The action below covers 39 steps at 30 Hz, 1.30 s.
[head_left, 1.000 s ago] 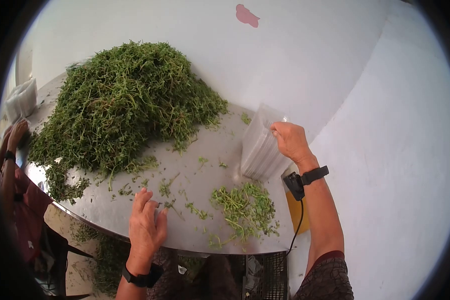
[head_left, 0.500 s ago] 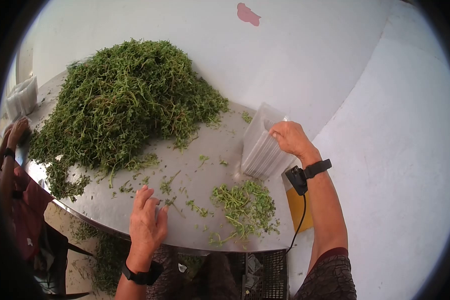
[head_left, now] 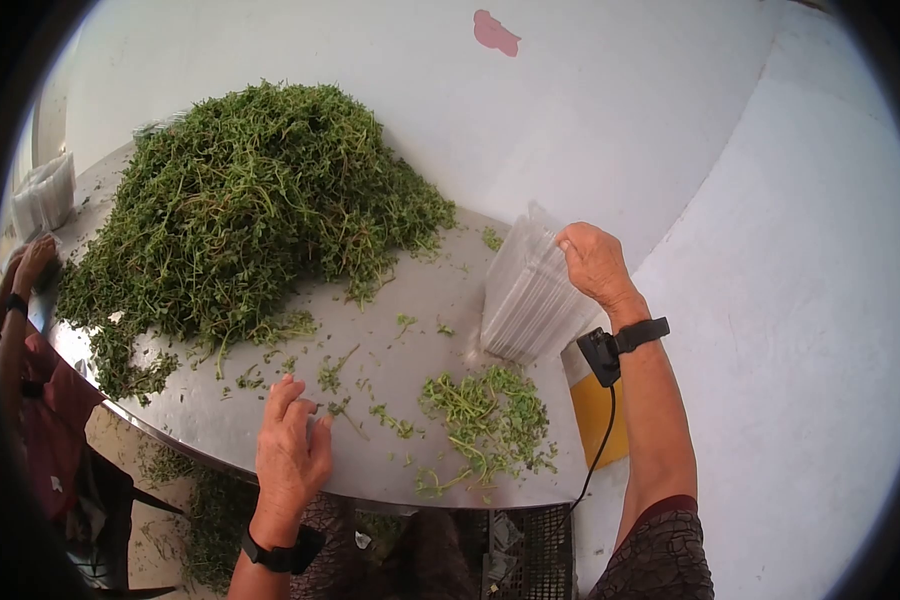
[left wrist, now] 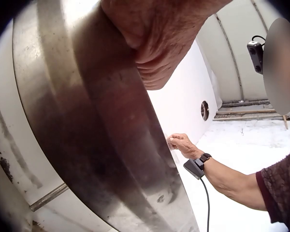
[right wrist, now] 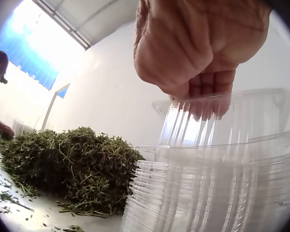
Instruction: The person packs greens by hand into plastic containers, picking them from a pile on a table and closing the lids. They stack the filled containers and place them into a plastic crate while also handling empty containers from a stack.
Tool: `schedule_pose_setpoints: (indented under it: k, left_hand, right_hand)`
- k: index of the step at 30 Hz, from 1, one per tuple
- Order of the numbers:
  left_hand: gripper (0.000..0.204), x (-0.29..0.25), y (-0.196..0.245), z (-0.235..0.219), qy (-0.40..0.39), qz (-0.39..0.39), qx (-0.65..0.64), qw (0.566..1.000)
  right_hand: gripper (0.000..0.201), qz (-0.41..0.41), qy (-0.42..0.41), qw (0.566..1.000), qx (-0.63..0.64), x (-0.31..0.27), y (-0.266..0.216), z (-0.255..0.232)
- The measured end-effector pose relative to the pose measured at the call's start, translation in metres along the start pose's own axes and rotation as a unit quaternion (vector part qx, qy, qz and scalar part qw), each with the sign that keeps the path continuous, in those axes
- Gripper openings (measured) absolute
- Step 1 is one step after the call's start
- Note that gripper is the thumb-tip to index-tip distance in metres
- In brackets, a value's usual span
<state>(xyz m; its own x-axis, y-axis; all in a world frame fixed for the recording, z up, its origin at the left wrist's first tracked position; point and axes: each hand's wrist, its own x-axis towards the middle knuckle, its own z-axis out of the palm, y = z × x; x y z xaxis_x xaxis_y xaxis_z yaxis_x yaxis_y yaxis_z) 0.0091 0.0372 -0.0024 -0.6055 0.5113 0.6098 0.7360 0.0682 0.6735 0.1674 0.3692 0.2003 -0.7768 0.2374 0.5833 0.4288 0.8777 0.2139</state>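
Note:
My right hand [head_left: 597,265] grips the rim of a clear plastic container [right wrist: 261,113] at the top of a nested stack. In the right wrist view its fingers show through the clear wall, and this container is raised partly out of the others. The stack of clear plastic containers [head_left: 525,305] leans on the steel table [head_left: 420,330] by the wall. My left hand [head_left: 292,445] hovers at the table's near edge, fingers loosely bent and holding nothing. A small heap of leafy green stems [head_left: 490,420] lies between my hands.
A big mound of greens [head_left: 250,210] covers the table's left and back. Another person's hand [head_left: 38,262] works beyond it, near a second container stack [head_left: 45,195]. A black crate [head_left: 545,550] stands below the table edge. A cable [head_left: 605,440] hangs from my right wrist.
My right hand has moved slightly up and to the right, drawing the top container away from the stack. My left hand has stayed nearly still.

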Motion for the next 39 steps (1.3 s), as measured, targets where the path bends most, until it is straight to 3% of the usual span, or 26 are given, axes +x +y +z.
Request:
schedule_pose_setpoints:
  k: [3,5,12,14,18,27,30,37,39]
  left_hand:
    - [0.015,0.0,-0.002,0.0,0.0,0.007,0.003,1.0]
    - [0.016,-0.001,-0.001,0.0,0.0,0.002,0.004,1.0]
    - [0.015,0.0,-0.001,-0.002,-0.011,-0.004,0.009,1.0]
    - [0.015,-0.001,-0.002,-0.001,-0.007,-0.006,0.011,1.0]
    - [0.014,-0.001,0.0,-0.002,-0.008,-0.014,0.01,1.0]
    - [0.014,-0.001,0.0,-0.001,0.008,-0.006,0.0,1.0]
    - [0.014,-0.001,0.0,-0.001,0.004,-0.011,-0.008,1.0]
    - [0.025,-0.001,-0.003,-0.007,0.012,0.013,-0.025,1.0]
    - [0.04,0.0,-0.004,-0.017,-0.023,0.035,-0.15,0.988]
  right_hand:
    - [0.01,-0.012,0.035,0.999,0.01,0.0,0.005,0.005]
    - [0.015,0.066,-0.004,0.998,0.019,0.0,-0.003,0.003]
    - [0.018,0.036,0.031,0.998,0.043,-0.002,-0.001,0.012]
    - [0.017,-0.011,0.06,0.997,0.043,-0.001,-0.001,0.015]
    - [0.014,0.0,0.028,0.998,0.055,-0.005,-0.005,0.013]
    - [0.007,-0.014,0.111,0.992,0.056,0.003,-0.007,-0.012]
    - [0.006,-0.012,0.158,0.984,0.077,0.006,-0.031,-0.029]
    - [0.014,-0.122,0.267,0.94,0.173,-0.022,-0.146,-0.057]
    - [0.017,-0.143,0.268,0.93,0.205,-0.04,-0.181,-0.057]
